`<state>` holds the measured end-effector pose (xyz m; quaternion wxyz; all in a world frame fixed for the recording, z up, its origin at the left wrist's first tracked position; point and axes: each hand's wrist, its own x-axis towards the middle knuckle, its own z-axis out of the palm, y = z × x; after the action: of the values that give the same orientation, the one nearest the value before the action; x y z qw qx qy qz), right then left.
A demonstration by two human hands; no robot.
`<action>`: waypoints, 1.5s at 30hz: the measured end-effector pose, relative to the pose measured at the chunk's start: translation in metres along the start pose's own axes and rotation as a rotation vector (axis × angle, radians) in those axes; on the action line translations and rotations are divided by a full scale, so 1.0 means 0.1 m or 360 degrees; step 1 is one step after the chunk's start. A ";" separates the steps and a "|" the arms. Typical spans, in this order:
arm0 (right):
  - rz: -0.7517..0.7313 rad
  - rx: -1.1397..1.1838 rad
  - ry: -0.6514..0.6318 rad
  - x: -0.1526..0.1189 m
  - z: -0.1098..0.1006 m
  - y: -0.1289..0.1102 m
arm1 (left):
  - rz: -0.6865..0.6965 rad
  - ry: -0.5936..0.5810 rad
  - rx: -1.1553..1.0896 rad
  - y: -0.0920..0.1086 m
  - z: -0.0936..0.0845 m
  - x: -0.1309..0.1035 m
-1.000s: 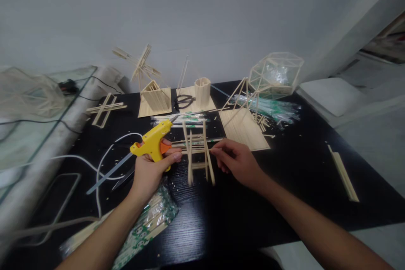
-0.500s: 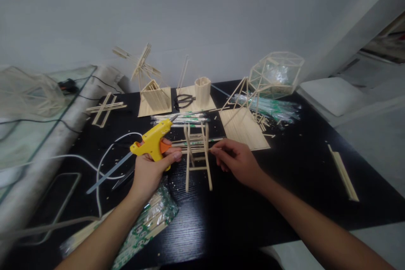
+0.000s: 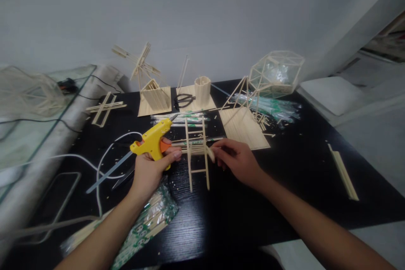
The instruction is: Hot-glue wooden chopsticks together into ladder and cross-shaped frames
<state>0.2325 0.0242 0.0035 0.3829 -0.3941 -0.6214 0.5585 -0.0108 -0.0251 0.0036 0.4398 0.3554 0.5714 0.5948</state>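
Observation:
My left hand [image 3: 150, 168] is wrapped round a yellow hot glue gun [image 3: 152, 139], its fingers by the orange trigger and its nozzle pointing up and right. The tips of its thumb and forefinger reach toward the left side of a small ladder-like frame of wooden sticks [image 3: 198, 171]; whether they touch it is hard to tell. My right hand [image 3: 236, 158] pinches the frame's right side, near a pale piece that sticks out there. The frame stands tilted between both hands, with two long legs and several crossbars.
Behind the hands are a windmill model [image 3: 156, 96], a round stick cup [image 3: 202, 93] and a wooden board [image 3: 245, 128]. Wrapped chopsticks [image 3: 148, 223] lie at the front left, near a white cord [image 3: 98, 164]. Loose sticks [image 3: 343, 173] lie on the right.
The stick frame has turned between my hands: its upper part now leans away and shows more rungs, and a pale piece shows by my right fingers. Both hands stay nearly in place.

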 end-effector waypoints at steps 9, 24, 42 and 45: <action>0.0020 0.0093 -0.0006 0.00 0.01 0.02 | -0.0021 0.0028 -0.0007 0.03 0.02 -0.02; -0.0001 0.0126 -0.0010 0.00 0.02 0.03 | -0.0002 -0.0001 -0.0017 0.02 0.00 -0.01; -0.0018 0.0206 -0.0015 0.00 0.05 0.08 | 0.0003 -0.0019 -0.0004 0.00 0.00 0.00; -0.0005 0.0226 -0.0016 0.00 0.06 0.07 | -0.0010 -0.0013 0.0000 0.01 0.00 -0.01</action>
<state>0.2279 0.0220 -0.0042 0.4075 -0.3621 -0.5828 0.6026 -0.0110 -0.0257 0.0044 0.4439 0.3560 0.5709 0.5919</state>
